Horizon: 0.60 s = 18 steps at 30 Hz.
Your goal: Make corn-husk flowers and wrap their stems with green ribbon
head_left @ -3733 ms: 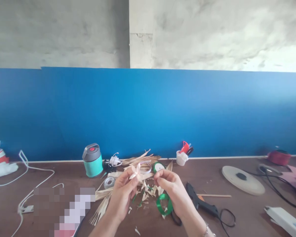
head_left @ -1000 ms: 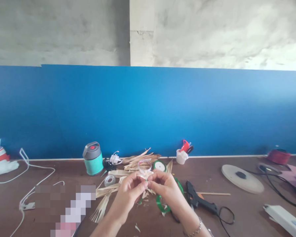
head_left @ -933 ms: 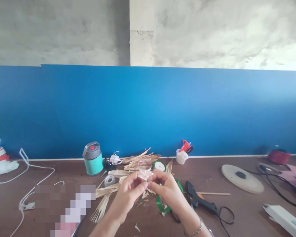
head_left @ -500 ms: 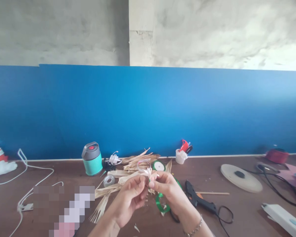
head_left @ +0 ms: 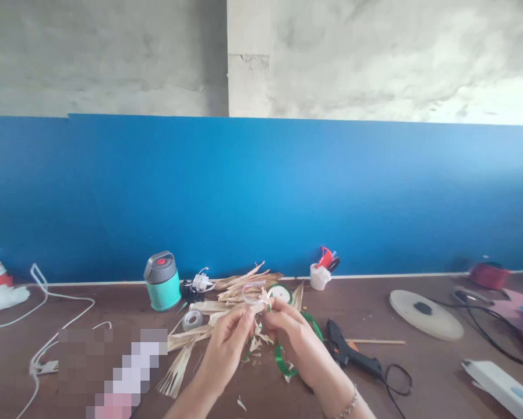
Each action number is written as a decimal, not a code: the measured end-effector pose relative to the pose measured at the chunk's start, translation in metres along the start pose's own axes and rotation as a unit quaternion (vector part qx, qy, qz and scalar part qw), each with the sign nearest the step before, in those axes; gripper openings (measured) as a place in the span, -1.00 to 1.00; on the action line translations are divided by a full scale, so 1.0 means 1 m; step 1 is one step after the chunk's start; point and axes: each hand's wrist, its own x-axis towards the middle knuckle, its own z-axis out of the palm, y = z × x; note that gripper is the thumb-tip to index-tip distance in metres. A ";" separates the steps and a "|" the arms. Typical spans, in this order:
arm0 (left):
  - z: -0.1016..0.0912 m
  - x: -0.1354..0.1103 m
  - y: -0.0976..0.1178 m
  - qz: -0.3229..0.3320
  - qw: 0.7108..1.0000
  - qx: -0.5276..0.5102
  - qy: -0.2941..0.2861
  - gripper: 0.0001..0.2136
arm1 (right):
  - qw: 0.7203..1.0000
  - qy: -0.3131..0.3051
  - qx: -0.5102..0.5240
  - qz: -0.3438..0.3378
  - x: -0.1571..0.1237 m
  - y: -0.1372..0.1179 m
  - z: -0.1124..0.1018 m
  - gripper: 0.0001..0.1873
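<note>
My left hand [head_left: 229, 343] and my right hand [head_left: 293, 334] meet over the brown table [head_left: 419, 378], fingers pinched on a small pale flower [head_left: 265, 298] made of dried leaf strips. A green ribbon [head_left: 282, 358] trails down from under my right hand. Dried leaf strips and cuttings [head_left: 187, 355] lie below and behind the hands. A green ribbon spool [head_left: 280, 292] sits just beyond my fingers.
A teal flask [head_left: 162, 281] stands at the back with a tape roll [head_left: 193, 319] near it. A black glue gun [head_left: 353, 352] and its cord lie right of my hands. A white cup [head_left: 321, 276], round lid [head_left: 425, 307] and white cable [head_left: 47, 326] lie around.
Both hands have stayed together on the small flower, turning it; the flower now sticks up above my right fingers, and my left fingers have shifted slightly lower.
</note>
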 end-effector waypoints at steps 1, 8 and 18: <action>0.001 0.001 -0.001 0.012 1.000 0.005 0.003 -0.60 | 1.000 -0.004 0.001 0.008 -0.001 0.000 0.002 -0.81; 0.005 0.005 -0.002 0.041 0.999 0.001 0.010 -0.64 | 0.998 0.039 -0.037 -0.021 0.000 0.006 0.004 -0.68; 0.005 0.005 -0.004 0.051 0.996 0.041 0.061 -0.66 | 0.987 0.068 -0.118 -0.088 0.003 0.008 0.006 -0.64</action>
